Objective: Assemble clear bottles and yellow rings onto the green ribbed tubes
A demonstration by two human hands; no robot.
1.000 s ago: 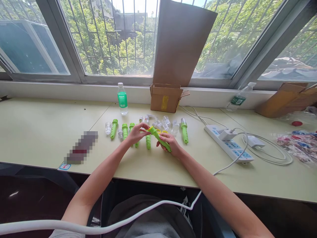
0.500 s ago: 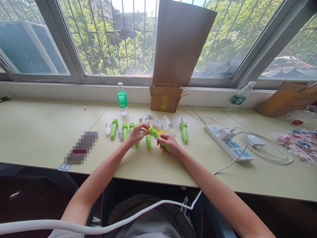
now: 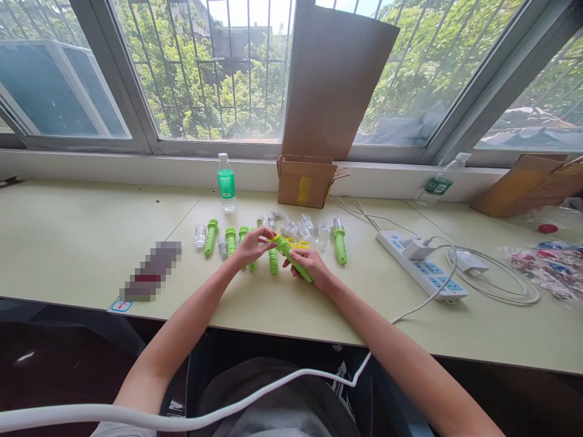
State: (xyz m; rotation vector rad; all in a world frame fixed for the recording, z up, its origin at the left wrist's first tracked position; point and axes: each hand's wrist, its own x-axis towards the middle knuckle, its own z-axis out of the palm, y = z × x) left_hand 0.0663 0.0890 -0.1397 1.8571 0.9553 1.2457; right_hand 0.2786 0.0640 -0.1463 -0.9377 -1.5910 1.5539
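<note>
In front of me, my right hand (image 3: 315,267) is closed round the handle of a green toy flashlight body (image 3: 285,247), which slants up to the left. My left hand (image 3: 250,249) pinches a yellow ring (image 3: 276,238) at the flashlight's wide end. Just behind it on the table lie more yellow rings (image 3: 303,244). Several green flashlight bodies (image 3: 211,237) stand or lie left of my hands, some partly hidden by my left hand. Clear plastic caps (image 3: 305,226) are scattered behind. To the right lies a green flashlight with a clear cap (image 3: 339,241).
A water bottle (image 3: 226,183) and a small cardboard box (image 3: 304,184) stand at the back. A power strip (image 3: 421,267) with white cables lies to the right, beyond it bagged small parts (image 3: 546,264). A white cable (image 3: 228,408) crosses before my lap.
My right-hand fingers have shifted slightly on the green handle. The left hand keeps its pinch at the yellow ring. The view has moved a little.
</note>
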